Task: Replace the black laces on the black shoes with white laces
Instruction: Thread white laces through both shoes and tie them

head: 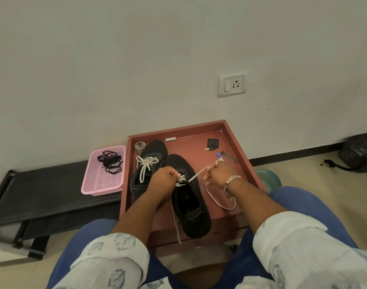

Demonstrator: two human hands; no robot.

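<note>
Both my hands are busy on the right shoe [188, 203], which sits in the red tray [238, 142] with its toe pointing at the wall. My left hand [164, 178] is clenched over the eyelets, fingers pinching the white lace [196, 176] right at the tongue. My right hand [219, 174] has its fingers curled round the other stretch of that lace, drawn taut between the two fists. The loose end loops on the tray floor by my right wrist, and the other tail hangs over the tray's near edge.

The left shoe [146, 163] lies just beside it, touching, already done up with a white bow [146, 163]. Both are matte black, soft-looking fabric with a thin pale stitch line.

Clutter in the tray: a small round tin [139, 146] at the back left corner up against the left shoe's toe, a little white tube [170, 139] along the back wall, a black key fob [212, 143], and a dark flat strip [229, 157] next to something blue behind my right knuckles. Nothing actually blocks the lacing.

The old black laces [110, 161] sit tangled in a pink mesh basket [103, 182] left of the tray, on a black bench-like surface [42, 195]. There's a wall socket [232, 84] above and a dark bag [359, 151] on the floor far right.
</note>
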